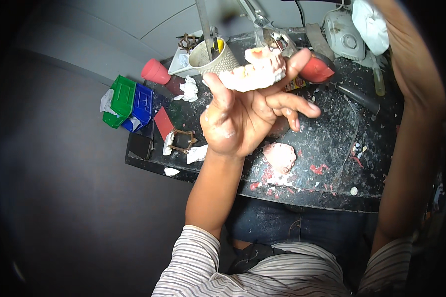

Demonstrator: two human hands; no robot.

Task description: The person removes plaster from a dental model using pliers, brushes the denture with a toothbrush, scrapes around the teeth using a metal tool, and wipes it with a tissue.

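Observation:
My left hand (240,123) is raised palm up over the bench. Between its thumb and index finger it holds a pale dental cast (257,74) with a row of teeth; the other fingers are loosely bent. My right arm reaches up along the right edge, and only part of my right hand (406,44) shows there. Its fingers are out of the picture, so what they hold is hidden. Beside that hand is a crumpled white wrap (370,27). Below my left hand, a second, pinkish dental cast (280,157) lies on the bench.
The dark bench (327,143) is strewn with white and red scraps. Behind the held cast stand a textured cup (215,59) with tools and a red bowl (317,69). Green (124,96) and blue trays (143,101), a pink cup (155,72) and a brown frame (184,141) are left.

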